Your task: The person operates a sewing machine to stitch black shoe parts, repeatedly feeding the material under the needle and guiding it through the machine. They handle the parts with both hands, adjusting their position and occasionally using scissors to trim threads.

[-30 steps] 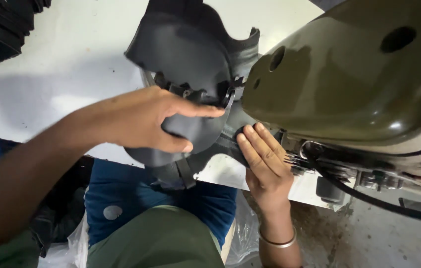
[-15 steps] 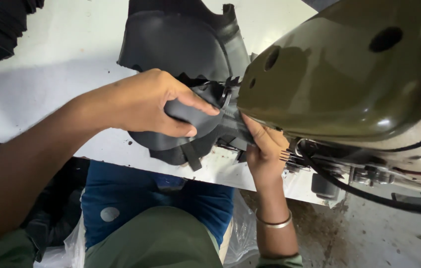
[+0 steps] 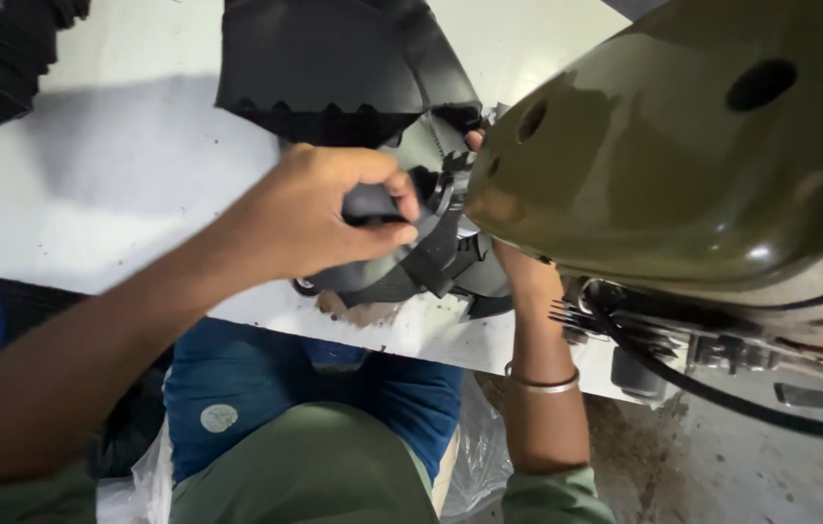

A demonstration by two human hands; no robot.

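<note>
On the white floor (image 3: pixel 120 194), your left hand (image 3: pixel 324 218) grips the black cover (image 3: pixel 334 68); your right hand (image 3: pixel 518 277) is hidden behind the green panel (image 3: pixel 683 165), so I cannot tell its state.

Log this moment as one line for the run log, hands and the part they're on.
left hand: grips black plastic cover | right hand: reaches up behind it, mostly hidden | olive green body panel: right beside cover | white wall: behind
</note>
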